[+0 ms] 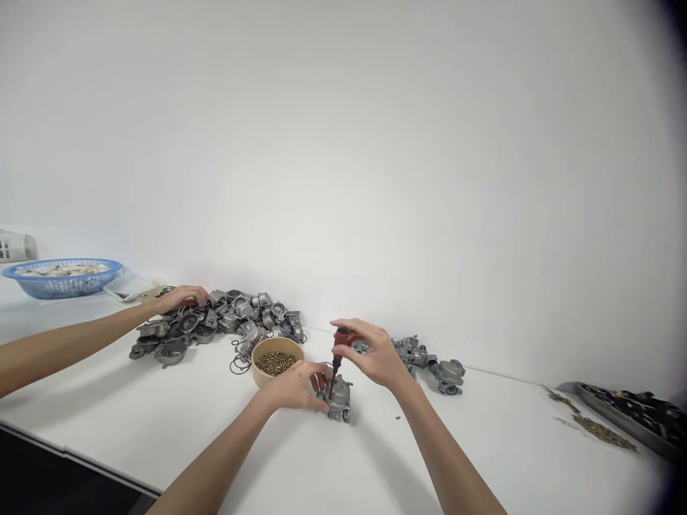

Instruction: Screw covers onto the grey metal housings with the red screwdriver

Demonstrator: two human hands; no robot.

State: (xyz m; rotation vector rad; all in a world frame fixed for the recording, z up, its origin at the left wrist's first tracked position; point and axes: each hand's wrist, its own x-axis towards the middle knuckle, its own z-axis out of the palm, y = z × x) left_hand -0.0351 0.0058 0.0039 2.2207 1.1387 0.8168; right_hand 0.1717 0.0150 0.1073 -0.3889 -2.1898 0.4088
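Note:
My left hand (298, 386) is closed around the side of a grey metal carburetor (340, 399) that stands on the white table with its rounded bowl facing up. Above it, my right hand (377, 352) grips the red handle of a screwdriver (340, 343). The screwdriver's dark shaft points down and its tip meets the carburetor's left side, close to my left fingers. Whatever lies under the tip is too small to make out. Just behind my left hand is a tan round tub (262, 379) of small brass-coloured screws (278, 362).
A co-worker's hand (185, 297) reaches from the left onto a heap of grey metal parts (236, 315). More carburetors (449, 373) lie to the right. A blue basket (64, 285) stands far left; a dark tray (633, 422) and loose brass pieces (604, 433) lie far right.

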